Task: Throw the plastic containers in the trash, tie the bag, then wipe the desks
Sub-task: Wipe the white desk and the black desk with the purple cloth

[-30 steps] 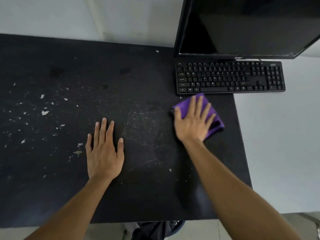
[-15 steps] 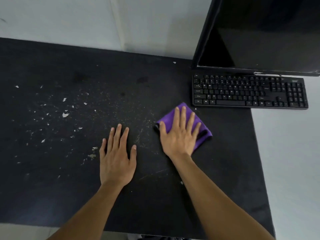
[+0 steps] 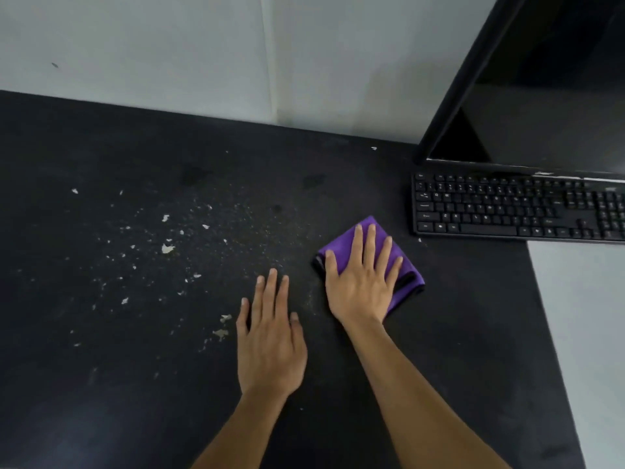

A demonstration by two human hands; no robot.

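Observation:
My right hand (image 3: 362, 289) lies flat, fingers spread, pressing a folded purple cloth (image 3: 342, 249) onto the black desk (image 3: 101, 384), just left of the keyboard's near corner. My left hand (image 3: 270, 346) rests palm down on the desk beside it, a short gap to the left, holding nothing. White flakes and fine dust (image 3: 167, 248) are scattered over the desk's left and middle. No plastic containers or trash bag are in view.
A black keyboard (image 3: 507, 211) sits at the desk's back right under a dark monitor (image 3: 558, 96). A pale wall runs behind the desk. The desk's right edge meets a light grey surface (image 3: 585, 316).
My right hand has slid the purple cloth leftward, away from under the keyboard and closer to my left hand. My left hand has stayed planted. My head has turned left.

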